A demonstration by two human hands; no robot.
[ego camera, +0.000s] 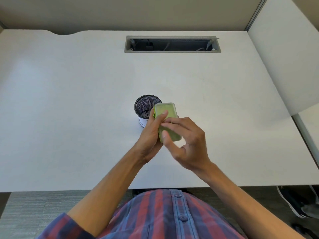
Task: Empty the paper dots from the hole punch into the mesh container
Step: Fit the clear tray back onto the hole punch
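Observation:
A lime-green hole punch is held above the white desk, its flat translucent underside turned up toward me. My left hand grips it from the left side, thumb across the bottom tray. My right hand touches the tray with thumb and fingertips at the near end. A black mesh container stands on the desk just beyond and left of the punch, partly hidden by it. Pale paper dots lie on its bottom.
The white desk spreads wide on all sides. A rectangular cable opening is cut in at the back. A partition wall rises on the right. Shoes and carpet show below the desk's near edge.

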